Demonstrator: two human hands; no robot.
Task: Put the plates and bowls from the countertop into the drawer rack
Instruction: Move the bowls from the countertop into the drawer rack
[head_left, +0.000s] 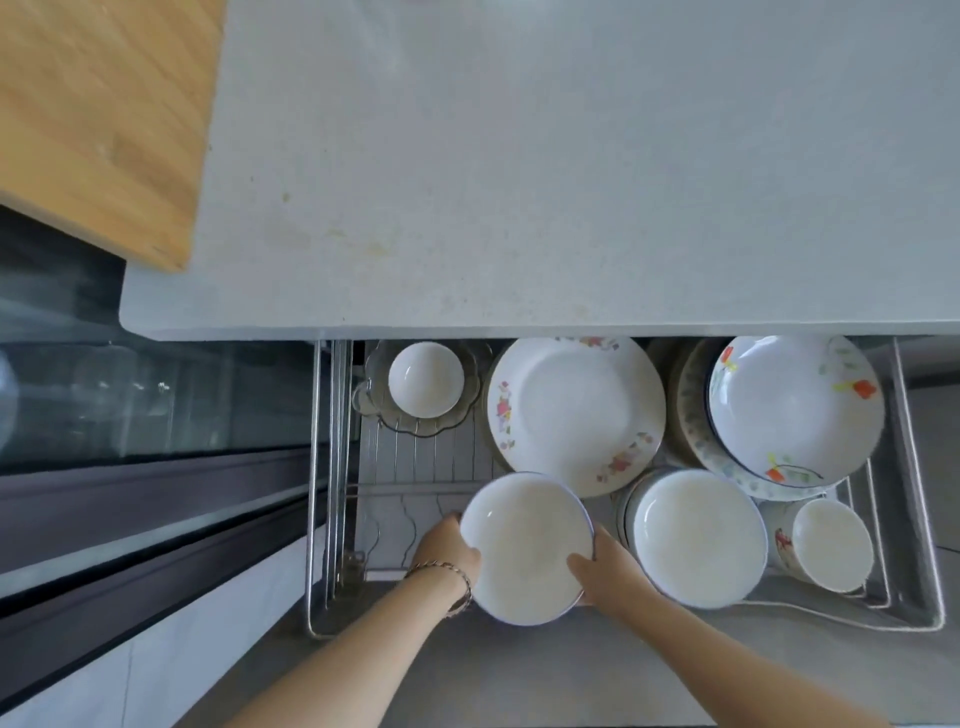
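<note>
- The bowl (525, 548) is held over the rack (332, 493), front centre.
- Left hand (447, 551) grips its rim at 9 o'clock, right hand (602, 571) at 4 o'clock.
- Glazed ware is judged rigid, slippery, breakable; opposite rim edges are to be held.

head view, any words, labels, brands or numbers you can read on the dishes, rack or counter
None: no readable text shows anywhere.
The floral plate and floral bowl carry painted flowers only, no lettering.
The white bowl, held by the left hand and right hand, is plain.
The countertop and cutting board bear no marks.
</note>
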